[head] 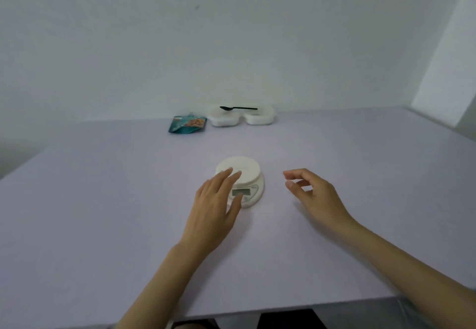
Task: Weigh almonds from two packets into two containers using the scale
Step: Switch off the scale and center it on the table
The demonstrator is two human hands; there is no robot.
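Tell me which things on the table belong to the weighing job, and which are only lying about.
For the job: scale, teal almond packet, two white containers, black spoon.

Lying about: nothing visible; both hands hold nothing.

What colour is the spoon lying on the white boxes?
The spoon is black, seen in the head view, resting across the two white containers.

Both bare forearms reach forward from the bottom edge. Left hand [217,200] is palm down, fingers extended and close together, thumb angled out to the right. Right hand [313,191] is empty, fingers loosely curled, thumb and index tips near but apart.
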